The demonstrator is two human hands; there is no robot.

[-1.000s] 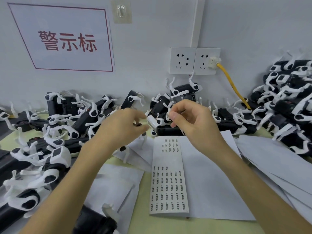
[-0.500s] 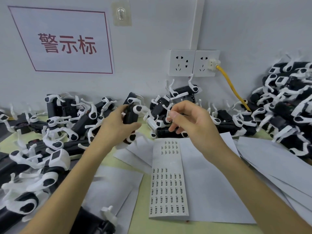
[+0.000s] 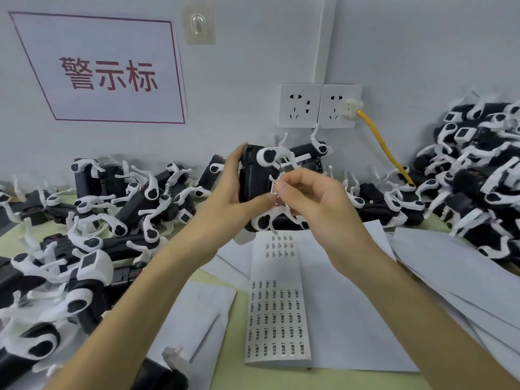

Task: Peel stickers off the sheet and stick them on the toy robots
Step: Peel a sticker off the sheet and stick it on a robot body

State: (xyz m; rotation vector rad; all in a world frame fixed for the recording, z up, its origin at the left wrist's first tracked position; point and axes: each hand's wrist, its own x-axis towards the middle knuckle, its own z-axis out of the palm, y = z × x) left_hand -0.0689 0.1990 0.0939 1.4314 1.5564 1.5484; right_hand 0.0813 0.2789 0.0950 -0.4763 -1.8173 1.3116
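My left hand (image 3: 225,198) grips black-and-white toy robot (image 3: 254,175), fingers curled round its body, above back of table (image 3: 233,370). My right hand (image 3: 318,204) pinches small sticker (image 3: 273,190) between thumb and forefinger, just beside robot's body. Sticker sheet (image 3: 277,305) lies flat mid-table, reaching toward front edge

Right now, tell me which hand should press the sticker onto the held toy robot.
Right. The right hand pinches the small white printed sticker at the black toy robot with white plastic legs; the left hand is busy gripping that robot's body.
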